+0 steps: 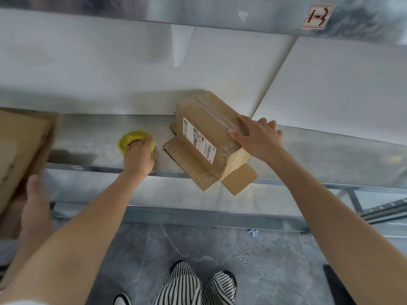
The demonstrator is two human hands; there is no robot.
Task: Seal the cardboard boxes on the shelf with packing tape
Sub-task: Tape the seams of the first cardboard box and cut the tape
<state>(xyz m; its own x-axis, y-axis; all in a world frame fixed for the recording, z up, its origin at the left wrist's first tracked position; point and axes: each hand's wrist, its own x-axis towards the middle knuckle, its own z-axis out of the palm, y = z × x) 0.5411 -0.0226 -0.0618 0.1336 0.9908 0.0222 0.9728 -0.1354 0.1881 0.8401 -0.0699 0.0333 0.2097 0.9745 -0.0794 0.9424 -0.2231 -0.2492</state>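
A small brown cardboard box (pixel 204 128) with a white shipping label lies tilted on the metal shelf (pixel 92 137). Its near-end flaps are open and stick out over the shelf's front edge. My right hand (pixel 257 137) grips the box's upper right edge, thumb on the near face and fingers over the far side. A yellow roll of packing tape (pixel 132 137) lies flat on the shelf to the left of the box. My left hand (pixel 138 155) covers its near side, with fingers curled over the rim.
At the far left, a larger cardboard box (pixel 19 146) is held by another person's hand (pixel 35 199). A white wall stands behind the shelf, and an upper shelf beam runs overhead. Grey floor and striped trouser legs are below.
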